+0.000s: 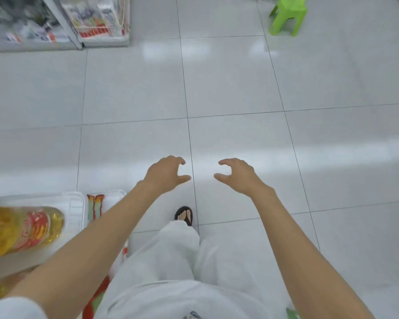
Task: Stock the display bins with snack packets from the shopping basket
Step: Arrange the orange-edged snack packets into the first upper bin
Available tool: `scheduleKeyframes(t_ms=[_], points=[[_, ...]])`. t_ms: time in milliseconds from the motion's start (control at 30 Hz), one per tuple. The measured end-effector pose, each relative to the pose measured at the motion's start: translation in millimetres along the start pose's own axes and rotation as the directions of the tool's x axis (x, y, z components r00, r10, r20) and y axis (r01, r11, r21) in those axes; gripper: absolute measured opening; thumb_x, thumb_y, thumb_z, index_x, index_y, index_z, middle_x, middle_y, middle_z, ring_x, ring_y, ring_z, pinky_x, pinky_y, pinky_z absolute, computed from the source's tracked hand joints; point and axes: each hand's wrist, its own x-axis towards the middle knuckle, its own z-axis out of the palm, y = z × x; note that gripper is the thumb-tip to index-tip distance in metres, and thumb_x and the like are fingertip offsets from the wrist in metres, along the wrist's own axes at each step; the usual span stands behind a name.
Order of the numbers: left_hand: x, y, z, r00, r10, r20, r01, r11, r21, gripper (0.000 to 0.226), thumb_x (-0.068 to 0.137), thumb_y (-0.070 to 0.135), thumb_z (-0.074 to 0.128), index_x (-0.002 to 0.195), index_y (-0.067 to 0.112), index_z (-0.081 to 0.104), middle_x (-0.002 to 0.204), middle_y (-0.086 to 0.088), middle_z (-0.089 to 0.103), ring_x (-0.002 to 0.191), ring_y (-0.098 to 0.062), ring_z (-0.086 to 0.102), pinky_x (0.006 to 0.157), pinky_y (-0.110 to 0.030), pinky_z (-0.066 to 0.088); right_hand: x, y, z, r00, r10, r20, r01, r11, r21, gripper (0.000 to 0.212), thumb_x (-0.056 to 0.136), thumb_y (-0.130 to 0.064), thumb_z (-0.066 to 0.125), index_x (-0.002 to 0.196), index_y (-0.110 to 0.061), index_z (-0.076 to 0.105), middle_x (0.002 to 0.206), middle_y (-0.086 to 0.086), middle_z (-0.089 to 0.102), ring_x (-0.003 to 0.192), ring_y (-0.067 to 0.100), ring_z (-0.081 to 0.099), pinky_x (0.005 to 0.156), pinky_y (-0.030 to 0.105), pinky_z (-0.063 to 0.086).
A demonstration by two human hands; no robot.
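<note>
Left hand and right hand hovered empty, fingers loosely curled, over the white tiled floor; the next grab likely called for turning left toward the orange-and-green snack packet beside the white plastic bin.

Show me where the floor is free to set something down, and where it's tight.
Free: the wide tiled floor between the shelf unit and the green stool, down to the sandalled foot. Crowded: lower left, by the white bins and oil bottle.
</note>
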Motion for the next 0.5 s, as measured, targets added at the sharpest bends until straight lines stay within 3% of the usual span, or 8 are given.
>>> scheduleKeyframes(t_ms=[500], points=[[341.7,53.2,-205.1,0.995,-0.032,0.093,0.030,0.999,0.021,0.056,0.092,0.048,0.060,0.140,0.023,0.046,0.141,-0.001,0.049,0.125,-0.019,0.049,0.098,-0.037,0.043,326.0,-1.4,-228.7,0.998,0.039,0.057,-0.040,0.999,0.003,0.052,0.092,-0.044,0.059,0.138,-0.022,0.050,0.138,0.002,0.053,0.131,0.022,0.043,0.110,0.036,0.031]])
